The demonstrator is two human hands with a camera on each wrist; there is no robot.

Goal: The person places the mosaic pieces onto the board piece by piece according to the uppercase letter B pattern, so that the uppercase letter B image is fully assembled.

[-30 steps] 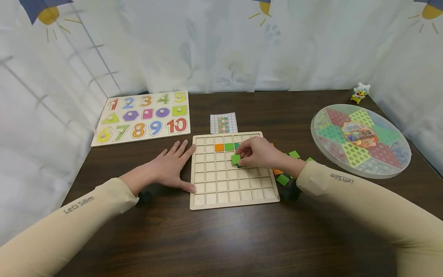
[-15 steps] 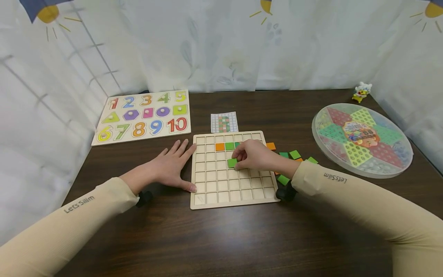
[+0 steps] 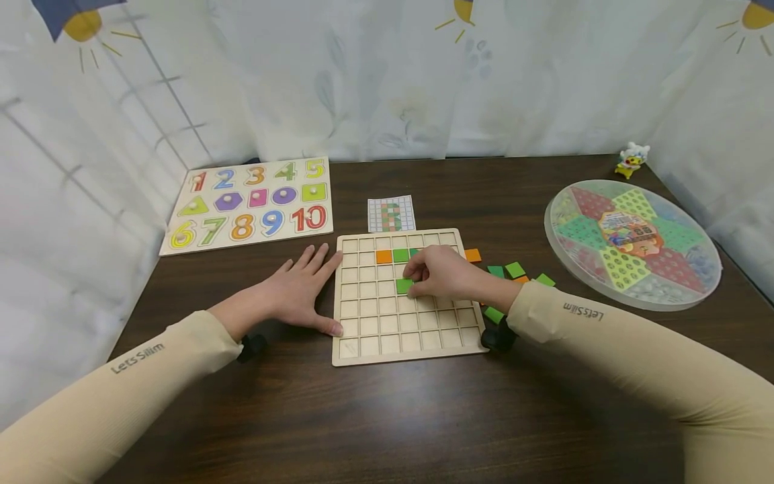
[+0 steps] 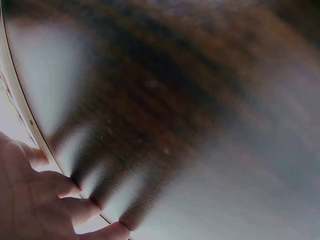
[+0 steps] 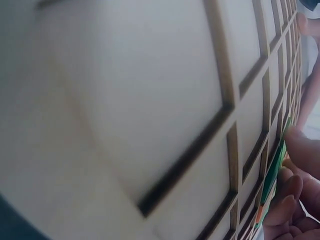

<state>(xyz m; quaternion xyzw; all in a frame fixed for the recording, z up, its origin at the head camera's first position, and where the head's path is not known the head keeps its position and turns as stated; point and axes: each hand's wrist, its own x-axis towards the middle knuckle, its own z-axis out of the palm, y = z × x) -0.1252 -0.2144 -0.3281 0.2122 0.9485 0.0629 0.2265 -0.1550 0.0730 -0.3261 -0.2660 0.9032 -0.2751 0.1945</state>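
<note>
A pale wooden grid board (image 3: 387,346) lies on the dark table, with an orange tile (image 3: 383,257) and green tile (image 3: 401,255) set in its second row from the back. A darker green tile (image 3: 414,253) beside them is partly hidden by my right hand (image 3: 444,272). Between thumb and fingers this hand pinches a bright green tile (image 3: 404,286) low over the middle squares. The right wrist view has that green tile (image 5: 272,175) tilted on edge against the grid. My left hand (image 3: 302,289) is spread flat, thumb and fingertips touching the board's left edge.
Loose green and orange tiles (image 3: 514,270) lie right of the board, partly behind my right forearm. A pattern card (image 3: 391,214) sits beyond it. A number puzzle (image 3: 248,205) stands back left, a round Chinese checkers set (image 3: 631,245) right, and a small figurine (image 3: 632,160) in the far corner.
My right hand has shifted slightly left and nearer with the bright green tile, uncovering an orange tile at the board's right edge. My left hand stays in place.
</note>
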